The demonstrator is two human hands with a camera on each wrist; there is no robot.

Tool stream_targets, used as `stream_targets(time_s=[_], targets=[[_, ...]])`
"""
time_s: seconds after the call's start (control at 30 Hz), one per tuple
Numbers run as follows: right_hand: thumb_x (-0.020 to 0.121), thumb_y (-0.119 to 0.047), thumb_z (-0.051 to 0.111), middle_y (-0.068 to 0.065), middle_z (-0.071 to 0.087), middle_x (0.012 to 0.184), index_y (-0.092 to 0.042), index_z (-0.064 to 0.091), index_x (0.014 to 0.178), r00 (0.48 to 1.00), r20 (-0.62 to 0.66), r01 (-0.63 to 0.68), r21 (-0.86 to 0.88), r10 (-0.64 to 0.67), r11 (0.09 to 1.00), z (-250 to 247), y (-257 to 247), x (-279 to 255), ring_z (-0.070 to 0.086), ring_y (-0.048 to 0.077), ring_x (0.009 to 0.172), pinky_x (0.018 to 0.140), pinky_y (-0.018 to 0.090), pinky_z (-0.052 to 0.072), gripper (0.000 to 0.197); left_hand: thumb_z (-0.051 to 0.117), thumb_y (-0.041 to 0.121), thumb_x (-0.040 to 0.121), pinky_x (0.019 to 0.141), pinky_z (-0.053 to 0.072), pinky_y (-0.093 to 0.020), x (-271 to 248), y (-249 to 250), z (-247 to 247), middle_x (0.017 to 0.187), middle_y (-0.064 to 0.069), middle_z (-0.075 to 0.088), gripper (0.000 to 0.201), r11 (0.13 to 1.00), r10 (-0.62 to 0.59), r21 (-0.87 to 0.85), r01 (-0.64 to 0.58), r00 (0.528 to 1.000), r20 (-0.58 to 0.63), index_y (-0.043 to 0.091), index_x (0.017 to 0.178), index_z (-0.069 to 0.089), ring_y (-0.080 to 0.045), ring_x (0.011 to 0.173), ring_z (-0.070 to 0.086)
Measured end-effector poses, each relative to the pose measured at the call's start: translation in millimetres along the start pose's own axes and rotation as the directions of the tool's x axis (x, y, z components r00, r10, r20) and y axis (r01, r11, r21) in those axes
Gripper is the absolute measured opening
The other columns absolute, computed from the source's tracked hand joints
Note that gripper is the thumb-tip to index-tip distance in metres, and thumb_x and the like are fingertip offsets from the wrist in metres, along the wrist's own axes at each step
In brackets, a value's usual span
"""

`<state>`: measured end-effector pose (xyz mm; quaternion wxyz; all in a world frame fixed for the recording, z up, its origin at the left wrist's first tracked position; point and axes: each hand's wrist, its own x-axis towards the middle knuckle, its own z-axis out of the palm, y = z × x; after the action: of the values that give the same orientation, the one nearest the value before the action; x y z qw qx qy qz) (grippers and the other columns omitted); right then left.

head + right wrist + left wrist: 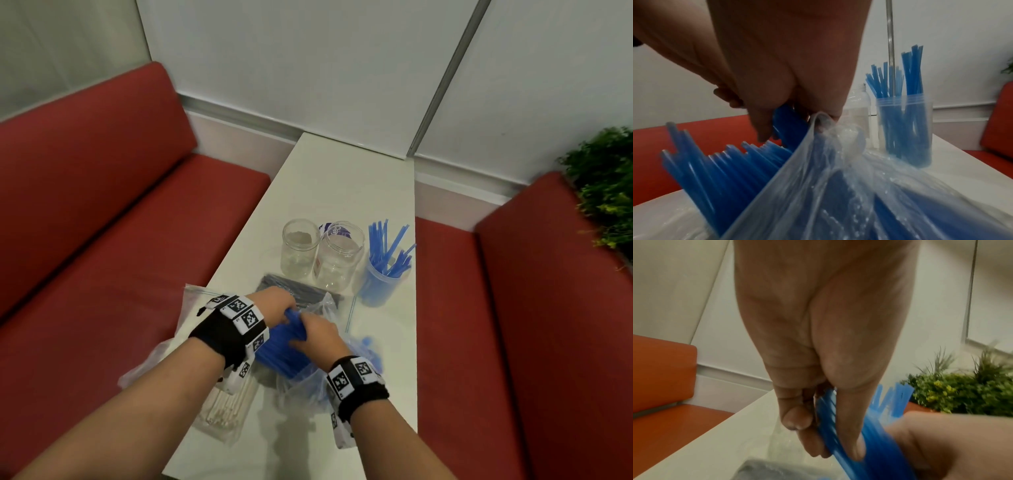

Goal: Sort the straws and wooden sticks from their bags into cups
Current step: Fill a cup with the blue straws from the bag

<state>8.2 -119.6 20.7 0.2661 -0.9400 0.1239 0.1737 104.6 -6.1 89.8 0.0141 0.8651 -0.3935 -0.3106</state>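
Note:
A bundle of blue straws (pixel 274 346) lies in a clear plastic bag (pixel 301 383) on the white table (pixel 342 178). My left hand (pixel 277 305) pinches the upper ends of several blue straws (pixel 875 451) between thumb and fingers (pixel 797 418). My right hand (pixel 315 337) sits right beside it and grips the rim of the clear bag (pixel 838 186), with the straws (pixel 725 170) sticking out to its left. A clear cup (pixel 382 281) at the right holds several blue straws. Two empty clear jars (pixel 299 246) (pixel 339 257) stand next to it.
A bag of dark straws (pixel 298 287) lies just behind my hands. A bag of pale wooden sticks (pixel 229 404) lies under my left forearm at the table's left edge. Red benches (pixel 102 205) flank the narrow table. A green plant (pixel 606 185) is at the far right.

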Motion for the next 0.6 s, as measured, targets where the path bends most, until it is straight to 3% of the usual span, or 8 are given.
stream_targets(time_s=[0.07,0.13,0.2,0.3,0.4,0.47,0.53,0.6], targets=[[0.102,-0.029,0.059,0.011,0.069,0.117,-0.016,0.058,0.112,0.999,-0.033,0.0,0.025,0.001,1.0,0,-1,-2,0.062,0.032,0.111,0.098,0.037,0.039,0.016,0.063,0.013,0.092,0.097,0.043,-0.028,-7,-6,-5,0.127,-0.006,0.062,0.035,0.999,0.013,-0.051,-0.016,0.998,-0.064,0.013,0.127,0.06,-0.022,0.119,0.056],[0.104,-0.027,0.055,0.012,0.069,0.114,-0.017,0.058,0.111,0.999,-0.027,0.032,0.109,-0.029,0.994,-5,-5,-5,0.062,0.031,0.108,0.095,0.037,0.038,0.013,0.07,0.01,0.085,0.094,0.045,-0.025,-14,-14,-8,0.129,-0.004,0.06,0.056,0.984,0.008,-0.174,-0.032,0.99,-0.138,0.017,0.138,0.051,-0.02,0.117,0.057],[0.105,-0.024,0.054,0.011,0.067,0.107,-0.015,0.056,0.112,0.997,-0.034,0.079,0.249,-0.073,0.965,-12,-11,-8,0.062,0.028,0.1,0.089,0.037,0.045,0.012,0.072,0.005,0.08,0.089,0.052,-0.028,-22,-24,-9,0.127,-0.007,0.061,0.074,0.946,-0.022,-0.323,-0.034,0.986,-0.167,0.02,0.146,0.041,-0.021,0.108,0.062],[0.107,-0.025,0.052,0.004,0.063,0.097,-0.019,0.052,0.11,0.985,-0.107,0.166,0.358,-0.136,0.919,-25,-22,-17,0.061,0.023,0.09,0.082,0.036,0.047,0.007,0.066,-0.005,0.079,0.084,0.058,-0.037,-28,-39,-8,0.116,-0.008,0.063,0.075,0.833,-0.05,-0.55,-0.054,0.984,-0.172,0.022,0.144,0.039,-0.023,0.092,0.068],[0.108,-0.024,0.051,0.003,0.063,0.09,-0.019,0.053,0.113,0.962,-0.238,0.237,0.501,-0.13,0.832,-46,-35,-27,0.061,0.019,0.084,0.085,0.042,0.052,0.007,0.058,-0.009,0.087,0.073,0.057,-0.03,-26,-42,-6,0.1,-0.015,0.067,0.059,0.538,-0.198,-0.83,-0.146,0.936,-0.292,0.009,0.141,0.043,-0.022,0.075,0.066],[0.108,-0.024,0.05,0.001,0.061,0.087,-0.02,0.054,0.109,0.942,-0.32,0.28,0.579,-0.102,0.766,-66,-44,-33,0.06,0.013,0.08,0.083,0.037,0.054,0.005,0.054,-0.003,0.094,0.07,0.059,-0.027,-24,-36,-4,0.093,-0.02,0.068,0.037,0.28,-0.293,-0.934,-0.222,0.906,-0.304,-0.005,0.131,0.051,-0.023,0.074,0.067],[0.108,-0.021,0.05,0.0,0.06,0.082,-0.018,0.055,0.105,0.913,-0.4,0.345,0.645,-0.083,0.682,-90,-52,-40,0.059,0.007,0.074,0.078,0.026,0.053,0.007,0.05,0.002,0.099,0.075,0.06,-0.031,-20,-27,-1,0.094,-0.022,0.068,0.028,0.04,-0.284,-0.968,-0.247,0.926,-0.248,-0.01,0.123,0.056,-0.027,0.079,0.069],[0.109,-0.017,0.049,0.001,0.059,0.079,-0.013,0.055,0.105,0.873,-0.481,0.429,0.686,-0.077,0.588,-115,-61,-50,0.059,0.007,0.073,0.077,0.023,0.052,0.008,0.047,0.007,0.101,0.086,0.058,-0.038,-15,-17,3,0.097,-0.023,0.07,0.028,-0.063,-0.234,-0.976,-0.206,0.954,-0.186,-0.009,0.121,0.057,-0.031,0.086,0.069]])
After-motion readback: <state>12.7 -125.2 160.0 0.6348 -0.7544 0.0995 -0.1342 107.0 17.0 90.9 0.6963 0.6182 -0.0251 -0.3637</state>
